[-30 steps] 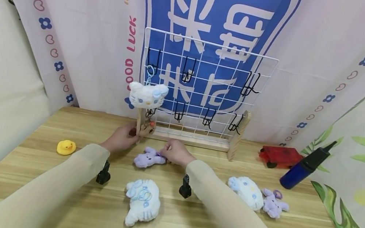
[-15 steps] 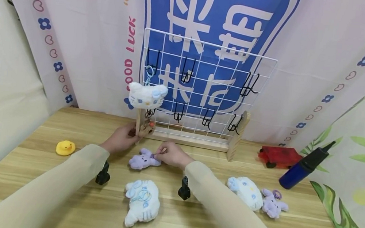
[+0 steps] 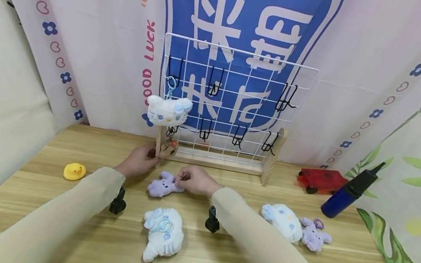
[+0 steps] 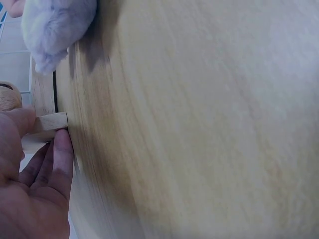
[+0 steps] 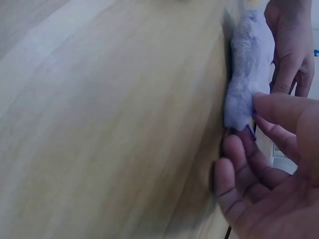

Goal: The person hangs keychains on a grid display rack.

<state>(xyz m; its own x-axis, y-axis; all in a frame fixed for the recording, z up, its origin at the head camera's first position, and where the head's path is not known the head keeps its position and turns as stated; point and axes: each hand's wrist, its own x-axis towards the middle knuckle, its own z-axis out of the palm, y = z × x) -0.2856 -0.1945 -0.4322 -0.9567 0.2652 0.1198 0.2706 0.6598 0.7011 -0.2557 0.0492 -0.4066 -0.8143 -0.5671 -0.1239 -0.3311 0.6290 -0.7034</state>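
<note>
My left hand [image 3: 140,159] pinches the wooden foot [image 4: 52,121] of a white wire grid rack [image 3: 235,68] between thumb and fingers. In the head view my right hand [image 3: 197,180] pinches a purple plush keychain [image 3: 161,185] near its ring end. The right wrist view shows the furry purple body lying along the table, with bits of the purple ring at my fingertips; most of the ring is hidden. A white cat-head plush keychain [image 3: 168,112] hangs from a hook at the rack's upper left. Below it, a small brown plush keychain [image 3: 170,149] hangs beside my left fingers.
Several black hooks [image 3: 215,81] are on the grid. A white plush [image 3: 165,239] lies in front; another white plush [image 3: 286,223] and a purple plush [image 3: 314,236] lie at right. A yellow duck [image 3: 74,171], a red toy car [image 3: 321,181] and a blue pump [image 3: 351,191] stand around.
My right hand has moved a little left, and the purple plush keychain has shifted left with it. My left hand keeps its hold on the rack's foot.
</note>
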